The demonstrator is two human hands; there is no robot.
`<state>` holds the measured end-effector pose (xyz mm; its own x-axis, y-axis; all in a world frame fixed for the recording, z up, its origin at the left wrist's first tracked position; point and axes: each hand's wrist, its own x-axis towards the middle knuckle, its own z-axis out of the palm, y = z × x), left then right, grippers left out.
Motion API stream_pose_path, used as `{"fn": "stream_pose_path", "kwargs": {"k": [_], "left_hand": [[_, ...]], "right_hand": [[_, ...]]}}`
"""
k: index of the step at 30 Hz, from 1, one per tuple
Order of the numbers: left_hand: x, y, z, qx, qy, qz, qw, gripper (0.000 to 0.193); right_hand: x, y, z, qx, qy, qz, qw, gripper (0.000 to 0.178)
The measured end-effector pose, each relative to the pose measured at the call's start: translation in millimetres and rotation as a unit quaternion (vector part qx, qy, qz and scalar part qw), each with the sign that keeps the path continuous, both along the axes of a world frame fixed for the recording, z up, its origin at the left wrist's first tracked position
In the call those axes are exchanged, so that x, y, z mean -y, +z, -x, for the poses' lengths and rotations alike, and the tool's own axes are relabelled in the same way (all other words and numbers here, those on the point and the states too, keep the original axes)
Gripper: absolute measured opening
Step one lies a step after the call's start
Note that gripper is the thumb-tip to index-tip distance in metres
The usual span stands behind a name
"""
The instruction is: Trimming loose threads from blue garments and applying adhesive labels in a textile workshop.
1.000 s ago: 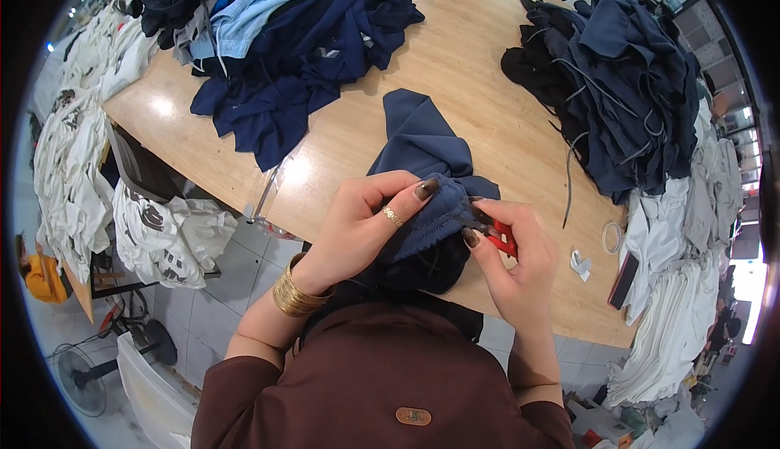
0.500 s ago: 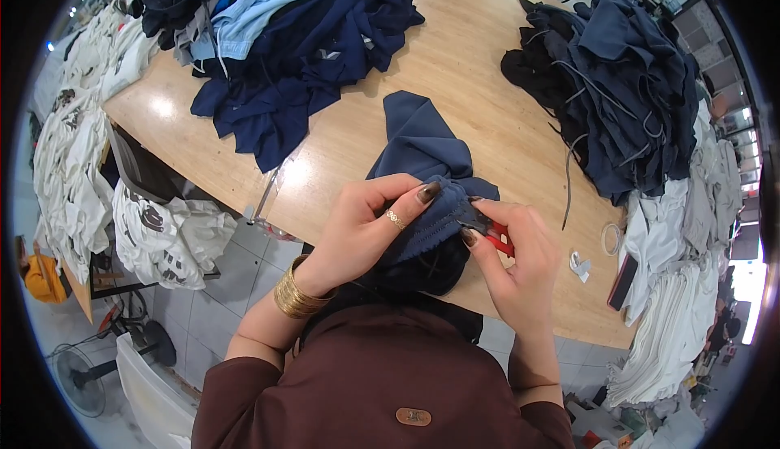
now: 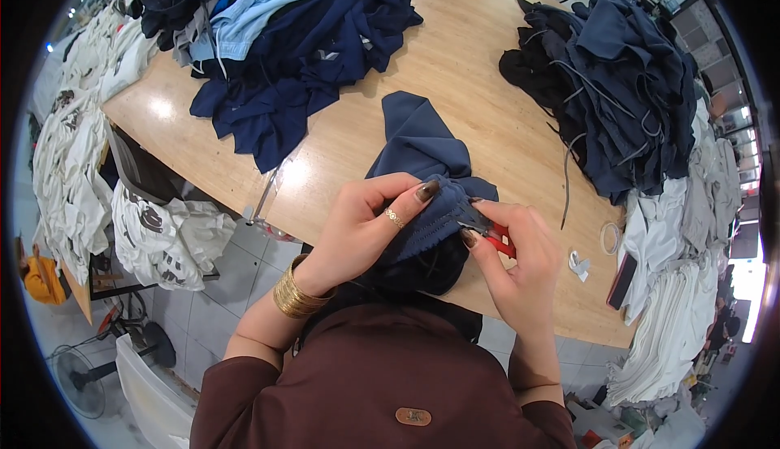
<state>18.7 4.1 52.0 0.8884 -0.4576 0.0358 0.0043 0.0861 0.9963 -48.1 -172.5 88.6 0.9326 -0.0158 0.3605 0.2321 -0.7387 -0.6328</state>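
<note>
A slate-blue garment point(image 3: 422, 148) lies partly on the table in front of me, its near end bunched up at the table edge. My left hand point(image 3: 361, 220) pinches its gathered, stitched band point(image 3: 431, 229) between thumb and fingers. In my right hand point(image 3: 520, 266) is a pair of thread snips with a red handle point(image 3: 501, 242), its dark blades at the band's right side. Thumb and index fingertips of that hand close around the blade end. The blade tips are too small to make out against the cloth.
On the wooden table point(image 3: 479, 51), navy and light-blue garments point(image 3: 284, 83) are heaped at far left. A dark pile point(image 3: 626, 83) with hanging cords stands at the right. Near the right edge lie a tape roll point(image 3: 611, 238), a white scrap point(image 3: 578, 265) and a dark flat object point(image 3: 623, 282).
Both hands keep nearly the same pose on the band. The view has shifted very slightly; nothing has been let go or newly taken hold of.
</note>
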Motion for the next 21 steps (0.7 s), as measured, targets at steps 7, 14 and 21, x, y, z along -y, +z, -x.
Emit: {"fn": "stream_pose_path", "kwargs": {"k": [7, 14, 21], "left_hand": [[0.4, -0.9, 1.2, 0.006, -0.002, -0.004, 1.0, 0.023], [3.3, -2.9, 0.4, -0.015, -0.004, 0.013, 1.0, 0.024], [1.7, -7.2, -3.2, -0.026, -0.018, 0.03, 0.999, 0.025]], "right_hand": [[-0.3, -5.3, -1.0, 0.013, 0.003, -0.015, 1.0, 0.021], [0.0, -7.5, 1.8, -0.03, -0.016, -0.067, 0.997, 0.019], [-1.8, -15.8, -4.8, -0.121, 0.024, -0.456, 0.882, 0.022]]}}
